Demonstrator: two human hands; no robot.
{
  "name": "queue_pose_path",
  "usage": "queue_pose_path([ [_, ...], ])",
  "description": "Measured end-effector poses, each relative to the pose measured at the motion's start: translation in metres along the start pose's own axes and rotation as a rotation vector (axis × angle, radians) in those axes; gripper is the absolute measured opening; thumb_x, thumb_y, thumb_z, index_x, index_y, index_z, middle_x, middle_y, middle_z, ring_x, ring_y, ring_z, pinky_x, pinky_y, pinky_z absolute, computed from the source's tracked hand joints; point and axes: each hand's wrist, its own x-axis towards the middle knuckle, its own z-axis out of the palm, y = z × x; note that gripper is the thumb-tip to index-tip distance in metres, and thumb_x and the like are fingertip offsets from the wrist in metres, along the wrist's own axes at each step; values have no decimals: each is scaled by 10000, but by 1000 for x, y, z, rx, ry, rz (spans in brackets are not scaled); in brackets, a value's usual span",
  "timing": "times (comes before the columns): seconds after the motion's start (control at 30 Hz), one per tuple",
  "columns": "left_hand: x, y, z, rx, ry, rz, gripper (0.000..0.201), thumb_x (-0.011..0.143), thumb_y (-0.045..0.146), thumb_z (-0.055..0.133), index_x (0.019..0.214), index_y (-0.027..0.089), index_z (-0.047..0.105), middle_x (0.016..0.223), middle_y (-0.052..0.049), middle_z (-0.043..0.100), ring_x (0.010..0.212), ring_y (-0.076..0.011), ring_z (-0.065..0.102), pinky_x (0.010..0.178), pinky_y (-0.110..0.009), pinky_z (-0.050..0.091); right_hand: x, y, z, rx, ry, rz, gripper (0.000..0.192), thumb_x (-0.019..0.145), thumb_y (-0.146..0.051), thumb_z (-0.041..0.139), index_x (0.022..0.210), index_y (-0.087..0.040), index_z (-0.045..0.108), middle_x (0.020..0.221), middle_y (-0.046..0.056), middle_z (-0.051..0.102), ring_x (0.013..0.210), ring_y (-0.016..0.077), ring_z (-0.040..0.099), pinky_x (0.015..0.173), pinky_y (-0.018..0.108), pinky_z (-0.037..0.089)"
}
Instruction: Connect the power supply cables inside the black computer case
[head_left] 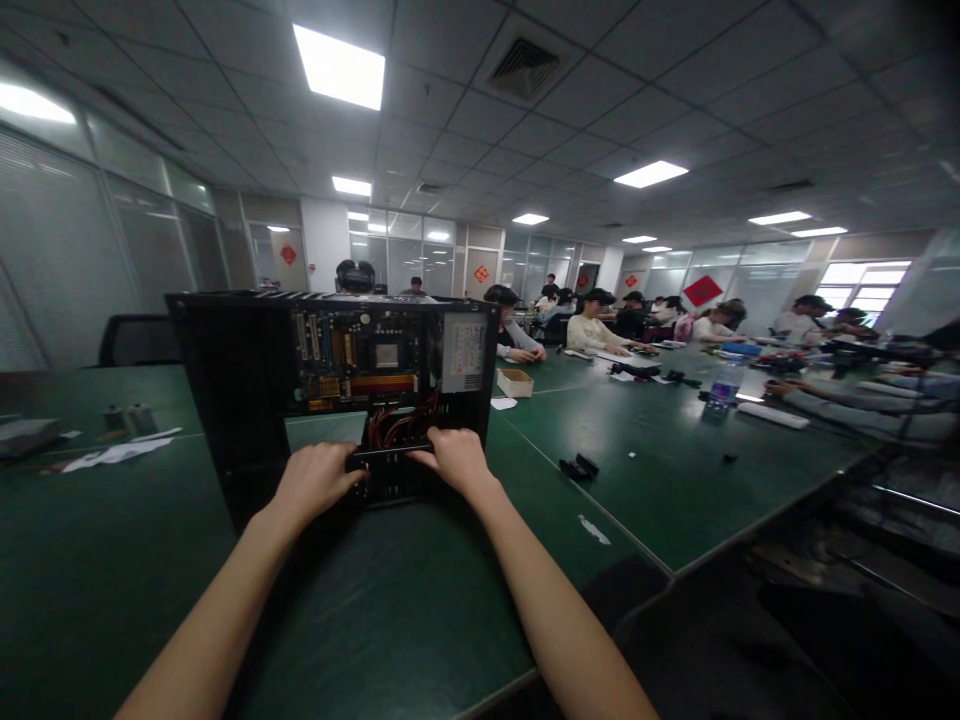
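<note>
Both hands grip the drive (390, 452) in the open PC case (247, 400) (side panel off): left hand (319, 480) at 9 o'clock, right hand (456, 458) at 3, green bench (112, 560).

No legible text anywhere.

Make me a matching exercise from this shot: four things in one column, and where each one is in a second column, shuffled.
Things:
1. left hand
2. small cardboard box
3. water bottle
4. white papers

Places:
A. on the green table, far left of the computer case
B. at the case's lower front, beside the right hand
C. just right of the case, on the table
D. further right, near the seated people

Pairs: 1-B, 2-C, 3-D, 4-A
</note>
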Motion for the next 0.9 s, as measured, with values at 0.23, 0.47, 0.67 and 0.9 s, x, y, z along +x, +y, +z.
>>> queue_pose_path([
  [0.23, -4, 3, -4, -24, -21, -23, 363, 864, 491, 512, 1025, 226, 700, 946, -124, 745, 921, -327, 691, 707, -356, 485, -1, 1, -1, 7, -6, -11, 558, 912, -687, 420, 989, -185, 651, 905, 116, 741, 857, 238, 709, 775, 302, 470],
  [0.47, -7, 6, -4, -28, -2, -46, 375, 841, 486, 482, 1011, 233, 700, 925, -120, 747, 879, -312, 696, 694, -346, 482, -4, 1, -6, 15, -23, -31, 504, 924, -646, 456, 987, -188, 656, 922, 109, 741, 880, 228, 704, 800, 291, 457],
  [0.67, -13, 20, -4, 10, 65, -134, 435, 819, 524, 450, 982, 225, 720, 919, -136, 748, 860, -328, 694, 683, -361, 487, -9, 2, -8, -7, -34, -40, 521, 938, -647, 422, 992, -184, 654, 941, 112, 738, 893, 238, 699, 780, 296, 445],
  [0.9, -18, 19, -8, 9, 4, -95, 419, 802, 511, 482, 999, 225, 715, 941, -143, 745, 888, -336, 692, 723, -375, 490, -15, 2, -9, 8, -35, -46, 512, 943, -641, 423, 989, -187, 654, 946, 107, 739, 881, 240, 698, 763, 298, 437],
])
